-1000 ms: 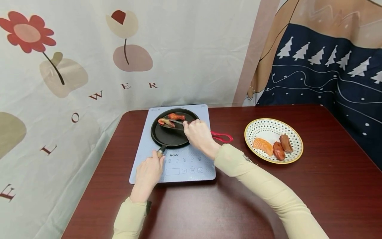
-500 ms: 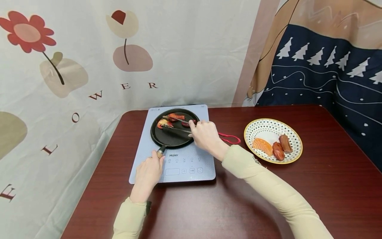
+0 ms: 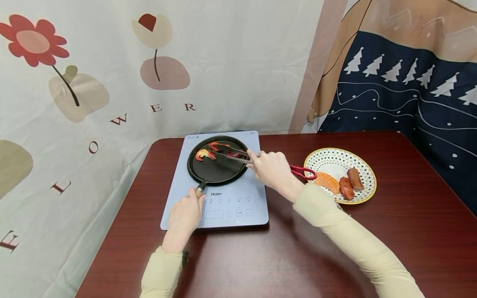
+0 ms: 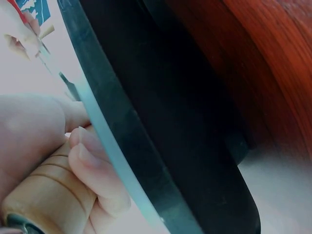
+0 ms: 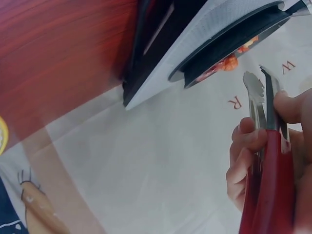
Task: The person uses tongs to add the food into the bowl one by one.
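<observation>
Handle (image 3: 200, 190) is sitting gripped in your left hand (image 3: 185, 213); keeping it still should be steadying the pan (image 3: 216, 171), where the shrimp (image 3: 205, 155) is lying at left. Tongs (image 5: 275, 190), tips parted, are sitting gripped in your right hand (image 3: 271, 167); lifting first should be sparing the shrimp. You're holding them nearer the plate (image 3: 333, 160) than a second ago.

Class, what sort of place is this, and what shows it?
Likely a makeshift cooking area, perhaps staged: a flat hob marked Haier bears a black pan, a dotted plate holds food pieces, and printed cloth hangs behind the table.
</observation>
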{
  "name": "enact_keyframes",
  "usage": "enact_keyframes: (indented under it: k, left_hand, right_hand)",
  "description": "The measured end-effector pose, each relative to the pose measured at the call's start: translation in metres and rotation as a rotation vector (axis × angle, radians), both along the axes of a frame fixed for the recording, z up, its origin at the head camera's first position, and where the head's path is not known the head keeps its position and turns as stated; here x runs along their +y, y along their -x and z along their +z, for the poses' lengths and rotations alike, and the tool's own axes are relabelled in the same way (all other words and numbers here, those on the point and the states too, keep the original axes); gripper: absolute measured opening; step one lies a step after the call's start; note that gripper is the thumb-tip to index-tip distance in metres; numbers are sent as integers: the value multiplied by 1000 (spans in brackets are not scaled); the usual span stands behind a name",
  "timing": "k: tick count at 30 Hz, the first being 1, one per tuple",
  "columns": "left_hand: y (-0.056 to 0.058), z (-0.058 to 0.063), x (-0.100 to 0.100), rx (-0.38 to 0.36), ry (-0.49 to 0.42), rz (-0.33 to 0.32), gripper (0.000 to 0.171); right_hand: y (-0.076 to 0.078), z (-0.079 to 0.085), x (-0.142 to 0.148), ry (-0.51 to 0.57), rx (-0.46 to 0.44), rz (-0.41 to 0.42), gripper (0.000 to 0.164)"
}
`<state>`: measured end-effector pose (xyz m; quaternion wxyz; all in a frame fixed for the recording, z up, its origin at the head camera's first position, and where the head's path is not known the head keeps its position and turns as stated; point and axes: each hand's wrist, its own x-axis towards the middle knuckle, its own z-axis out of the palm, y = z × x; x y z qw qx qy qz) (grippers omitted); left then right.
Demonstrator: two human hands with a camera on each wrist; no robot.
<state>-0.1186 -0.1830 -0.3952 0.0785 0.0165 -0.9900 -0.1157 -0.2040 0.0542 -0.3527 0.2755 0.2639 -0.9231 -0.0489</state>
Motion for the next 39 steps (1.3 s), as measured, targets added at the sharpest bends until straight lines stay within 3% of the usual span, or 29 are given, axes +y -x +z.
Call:
enact_keyframes:
  k: [10,16,23,31,39]
  left_hand:
    - [0,-1,0,12,10,-2,31]
    - [-1,-2,-1,61,28,-26,30]
    - [0,-1,-1,49,25,-23,30]
    - [1,-1,-1,51,28,-27,30]
    - [1,-1,-1,46,27,-29,30]
  right_hand:
    - [-8,3,38,66,-96,-31,33]
    - [-13,7,68,108,-208,-78,30]
    - [-20,13,104,114,-301,-125,30]
    - [-32,20,145,119,-423,-209,30]
    - [-44,31,178,64,-538,-335,46]
